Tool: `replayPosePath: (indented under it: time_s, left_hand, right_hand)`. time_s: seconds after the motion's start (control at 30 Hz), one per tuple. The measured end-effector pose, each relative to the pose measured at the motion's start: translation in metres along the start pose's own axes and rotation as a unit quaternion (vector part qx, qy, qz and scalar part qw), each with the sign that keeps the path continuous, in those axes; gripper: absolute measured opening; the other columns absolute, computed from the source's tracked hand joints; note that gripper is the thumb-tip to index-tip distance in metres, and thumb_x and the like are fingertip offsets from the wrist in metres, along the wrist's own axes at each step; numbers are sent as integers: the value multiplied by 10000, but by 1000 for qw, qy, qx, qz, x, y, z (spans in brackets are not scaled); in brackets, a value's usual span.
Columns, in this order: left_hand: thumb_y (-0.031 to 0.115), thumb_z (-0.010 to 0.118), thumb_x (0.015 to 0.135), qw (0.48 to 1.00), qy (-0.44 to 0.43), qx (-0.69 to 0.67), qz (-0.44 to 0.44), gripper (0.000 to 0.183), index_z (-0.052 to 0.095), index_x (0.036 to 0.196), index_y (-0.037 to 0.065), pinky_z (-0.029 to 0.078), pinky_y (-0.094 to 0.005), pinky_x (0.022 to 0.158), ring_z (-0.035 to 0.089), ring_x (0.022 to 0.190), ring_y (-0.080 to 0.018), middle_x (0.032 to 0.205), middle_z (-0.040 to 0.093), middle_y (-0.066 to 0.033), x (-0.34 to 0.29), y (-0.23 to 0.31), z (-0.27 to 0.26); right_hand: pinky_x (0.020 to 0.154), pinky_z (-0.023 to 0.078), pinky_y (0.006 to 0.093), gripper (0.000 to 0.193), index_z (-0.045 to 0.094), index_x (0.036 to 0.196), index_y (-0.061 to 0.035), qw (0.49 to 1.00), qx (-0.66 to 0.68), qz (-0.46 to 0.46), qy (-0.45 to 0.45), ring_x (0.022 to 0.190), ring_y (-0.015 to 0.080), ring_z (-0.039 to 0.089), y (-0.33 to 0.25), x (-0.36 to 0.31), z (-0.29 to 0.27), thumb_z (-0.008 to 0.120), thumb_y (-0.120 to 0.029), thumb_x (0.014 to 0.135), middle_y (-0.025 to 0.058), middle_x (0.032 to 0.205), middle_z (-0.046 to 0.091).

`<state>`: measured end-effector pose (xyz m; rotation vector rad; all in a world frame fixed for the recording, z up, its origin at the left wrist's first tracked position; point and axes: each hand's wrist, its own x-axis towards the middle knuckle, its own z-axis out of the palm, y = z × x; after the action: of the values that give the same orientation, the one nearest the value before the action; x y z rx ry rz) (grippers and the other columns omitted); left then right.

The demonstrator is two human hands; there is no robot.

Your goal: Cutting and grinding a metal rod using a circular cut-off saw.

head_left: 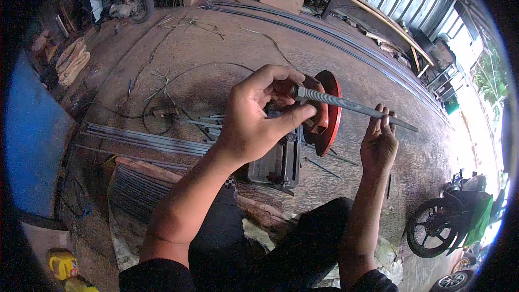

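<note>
The left hand curls around one end of a grey threaded rod, clamped with the thumb below and the fingers bent behind. The right hand is also clamped on the rod, fingertips and thumb together near its other end. The rod is held up across the body, above the floor.

Long pipes stretch along the floor's far side. A blue panel stands at the left, a motorcycle at the right. A bundle of thin rods lies left of the person's legs. The rod and left hand stand in front of a red disc.

The rim crops the blue panel; the left hand hides part of the disc's mount, and its own exact fingertip contact is hard to make out.
</note>
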<state>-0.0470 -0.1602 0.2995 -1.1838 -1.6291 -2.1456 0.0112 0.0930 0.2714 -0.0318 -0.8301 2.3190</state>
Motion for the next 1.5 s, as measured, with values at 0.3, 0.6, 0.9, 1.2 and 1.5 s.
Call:
replayPosePath:
  time_s: [0.3,0.6,0.9,1.2,1.5]
  left_hand:
    - [46,712,749,995,88,7,51,581,384,1228,22,469,-243,689,562,799,-95,899,593,-73,4,-1,7]
    - [14,705,752,996,68,48,39,653,329,1287,22,479,-243,717,601,780,-113,819,612,-62,3,3,3]
    - [7,706,761,993,105,-10,57,594,360,1244,19,508,-244,722,619,821,-134,859,630,-103,6,0,1]
    - [11,714,757,986,123,56,96,557,385,1207,3,508,-240,690,628,784,-133,832,647,-115,3,-1,-6]
    - [45,724,760,985,126,82,86,506,420,1162,-2,512,-248,664,636,784,-140,832,656,-135,-1,-2,1]
  right_hand:
    - [1040,400,382,423,332,1241,-14,1000,25,9,-16,1228,316,418,1,2,-7,505,53,861,197,1185,459]
    - [1047,391,385,463,295,1278,-8,999,24,5,-40,1235,317,411,2,-3,-4,497,51,866,213,1224,433]
    - [1043,382,393,454,284,1294,-3,999,-23,-9,-20,1222,302,422,-1,-7,6,503,-32,898,205,1256,419]
    - [938,453,334,368,419,1245,14,990,-63,110,-62,1145,246,487,-2,4,-5,489,-178,939,175,1227,473]
    - [1012,414,372,363,403,1276,2,988,100,118,-14,1211,275,437,1,6,-10,466,-99,934,188,1280,447]
